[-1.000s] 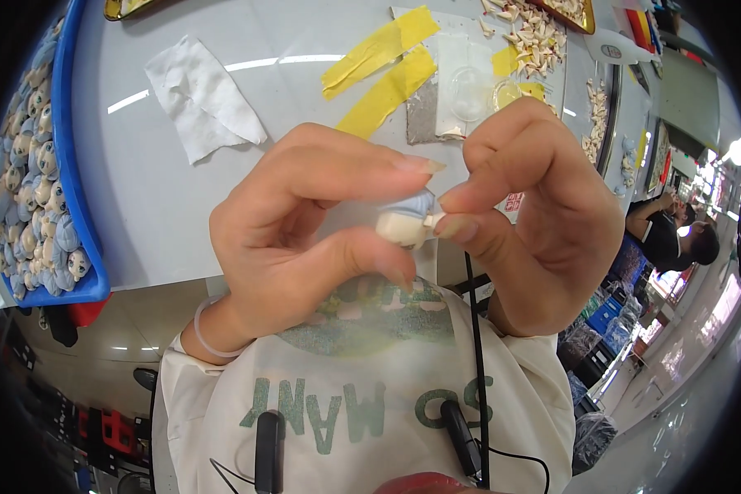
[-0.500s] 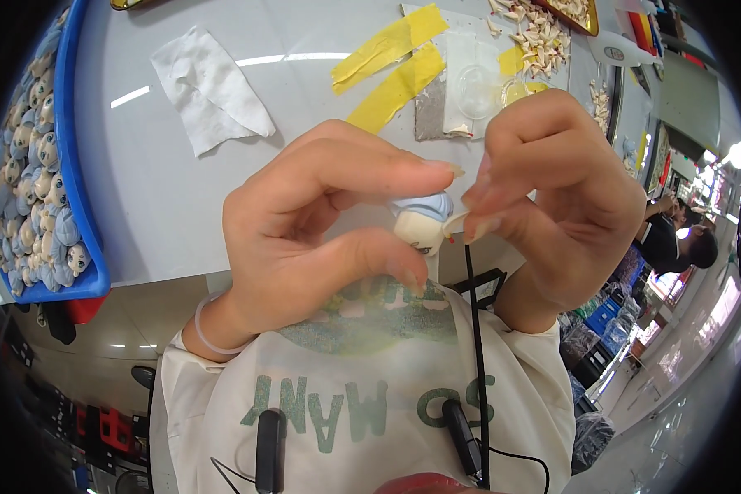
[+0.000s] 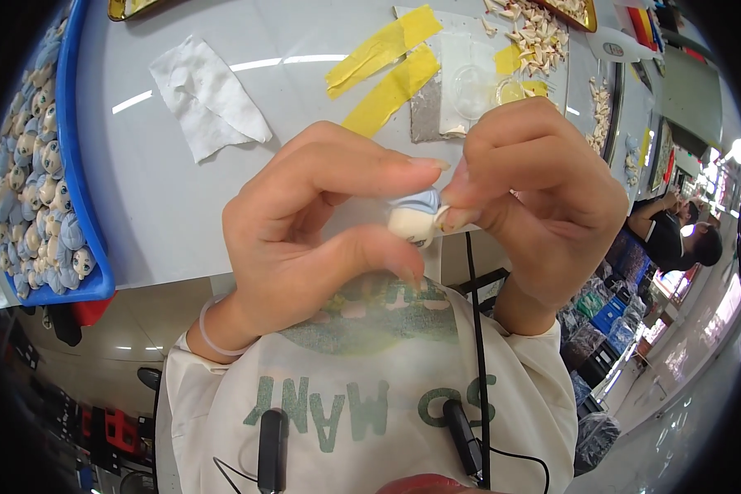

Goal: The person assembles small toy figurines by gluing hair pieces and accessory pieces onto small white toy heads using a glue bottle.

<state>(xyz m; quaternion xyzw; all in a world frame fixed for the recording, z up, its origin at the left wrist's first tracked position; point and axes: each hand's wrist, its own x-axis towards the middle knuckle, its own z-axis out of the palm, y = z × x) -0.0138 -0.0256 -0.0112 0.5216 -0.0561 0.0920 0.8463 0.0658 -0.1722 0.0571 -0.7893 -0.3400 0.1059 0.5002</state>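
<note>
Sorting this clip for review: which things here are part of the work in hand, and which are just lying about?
In hand:
- small figurine head, cream with a blue cap, pinched between left hand and right hand
- blue tray of similar heads

Lying about:
- crumpled white tissue
- yellow tape strips
- pile of pale small parts

Single head view, fisheye, looking steeply down past chest; hands (image 3: 420, 222) very near at frame centre; table (image 3: 140, 189) across upper frame, edges bowed.
</note>
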